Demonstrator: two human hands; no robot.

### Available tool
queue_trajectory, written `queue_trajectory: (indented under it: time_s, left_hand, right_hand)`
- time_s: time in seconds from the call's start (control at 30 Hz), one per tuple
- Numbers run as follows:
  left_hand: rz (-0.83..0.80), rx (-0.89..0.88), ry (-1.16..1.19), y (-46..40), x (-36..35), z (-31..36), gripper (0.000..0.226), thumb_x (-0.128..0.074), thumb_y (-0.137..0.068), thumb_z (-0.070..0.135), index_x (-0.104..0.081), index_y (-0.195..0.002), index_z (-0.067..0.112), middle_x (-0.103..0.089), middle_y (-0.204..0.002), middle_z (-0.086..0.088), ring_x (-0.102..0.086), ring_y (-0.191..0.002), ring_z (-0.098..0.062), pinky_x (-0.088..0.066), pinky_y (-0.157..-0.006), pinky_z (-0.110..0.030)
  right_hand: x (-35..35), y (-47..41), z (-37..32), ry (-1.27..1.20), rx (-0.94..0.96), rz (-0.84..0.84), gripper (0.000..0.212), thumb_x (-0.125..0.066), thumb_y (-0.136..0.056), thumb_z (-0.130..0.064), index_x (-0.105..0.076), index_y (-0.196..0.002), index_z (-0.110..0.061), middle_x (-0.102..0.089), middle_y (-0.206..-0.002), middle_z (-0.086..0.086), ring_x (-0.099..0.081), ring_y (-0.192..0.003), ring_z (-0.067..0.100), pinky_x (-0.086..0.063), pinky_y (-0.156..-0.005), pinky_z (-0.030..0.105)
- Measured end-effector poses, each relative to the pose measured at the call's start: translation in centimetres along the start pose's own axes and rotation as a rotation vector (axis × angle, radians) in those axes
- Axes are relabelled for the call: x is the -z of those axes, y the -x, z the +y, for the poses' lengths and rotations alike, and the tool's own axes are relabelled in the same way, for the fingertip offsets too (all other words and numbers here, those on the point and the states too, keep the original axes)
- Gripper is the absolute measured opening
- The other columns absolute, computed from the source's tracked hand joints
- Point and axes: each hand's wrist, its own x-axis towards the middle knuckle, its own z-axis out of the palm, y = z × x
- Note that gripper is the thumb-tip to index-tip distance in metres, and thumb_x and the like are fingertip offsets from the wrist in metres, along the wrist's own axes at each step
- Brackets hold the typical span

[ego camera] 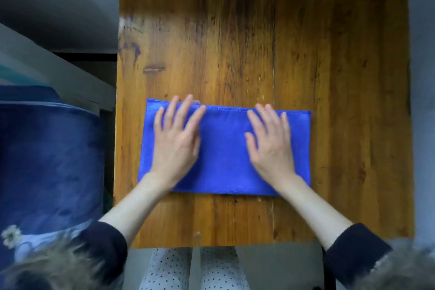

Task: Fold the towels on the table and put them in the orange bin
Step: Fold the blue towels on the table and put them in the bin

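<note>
A blue towel, folded to a long rectangle, lies on the wooden bench toward its near edge, closer to the left edge than the right. Both hands lie flat on it with fingers straight and spread: the left hand on its left half, the right hand on its right half. Left of the bench stands a dark blue cushion with a flower print. Dotted trousers show below the near edge.

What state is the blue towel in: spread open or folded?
Folded. The blue towel lies as a flat rectangle on the table, doubled edges along its far side, both hands pressing it flat.
</note>
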Motion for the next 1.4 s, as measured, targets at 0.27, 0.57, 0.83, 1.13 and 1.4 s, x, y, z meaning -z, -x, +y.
queue_trajectory:
  time_s: [0.27, 0.57, 0.83, 1.13, 1.4]
  left_hand:
    - [-0.111, -0.059, -0.126, 1.0, -3.4, -1.4, 0.049, -0.036, -0.095, 0.039, -0.041, -0.140, 0.022, -0.034, -0.150, -0.009, -0.028, -0.139, -0.033, -0.013, -0.114, -0.053]
    - [-0.091, 0.025, -0.063, 5.9, -2.2, -4.6, 0.051, -0.031, -0.096, 0.033, -0.036, -0.143, 0.015, -0.022, -0.154, -0.016, -0.014, -0.143, -0.034, -0.011, -0.115, -0.049]
    - [-0.030, 0.082, 0.095, 6.7, -1.6, -4.1, 0.044, -0.033, -0.095, 0.019, -0.043, -0.136, 0.006, -0.033, -0.148, -0.018, -0.024, -0.140, -0.034, -0.017, -0.114, -0.049]
    - [-0.010, 0.775, 0.092, 6.0, 0.6, -3.8, 0.036, -0.052, -0.092, 0.035, -0.053, -0.115, 0.007, -0.046, -0.119, -0.018, -0.038, -0.111, -0.036, -0.030, -0.093, -0.047]
    - [-0.147, 0.888, 0.172, 4.1, 1.1, -3.9, 0.031, -0.056, -0.088, 0.034, -0.058, -0.106, 0.009, -0.042, -0.122, -0.013, -0.034, -0.117, -0.034, -0.028, -0.099, -0.047]
  right_hand:
    - [-3.2, 1.4, 2.8, 0.073, -0.008, -0.041, 0.048, -0.043, -0.093, -0.028, -0.044, -0.139, -0.013, -0.033, -0.149, 0.012, -0.026, -0.140, 0.027, -0.014, -0.116, 0.046]
    - [-1.8, 5.0, 6.0, 0.053, -0.144, 0.035, 0.047, -0.037, -0.095, -0.022, -0.040, -0.140, -0.007, -0.030, -0.150, 0.017, -0.023, -0.140, 0.030, -0.017, -0.116, 0.044]
    - [-1.2, 4.9, 4.4, 0.083, -0.179, -0.012, 0.048, -0.041, -0.094, -0.023, -0.040, -0.140, -0.005, -0.029, -0.150, 0.018, -0.023, -0.141, 0.032, -0.013, -0.115, 0.052]
    - [-3.1, 3.9, -3.0, 0.193, 0.123, -0.202, 0.055, -0.039, -0.091, -0.042, -0.042, -0.140, -0.017, -0.032, -0.150, 0.012, -0.027, -0.139, 0.032, -0.017, -0.111, 0.061]
    - [-5.0, 4.3, -4.5, 0.263, 0.072, -0.272, 0.058, -0.032, -0.093, -0.046, -0.031, -0.145, -0.022, -0.024, -0.154, 0.008, -0.018, -0.143, 0.031, -0.014, -0.112, 0.060]
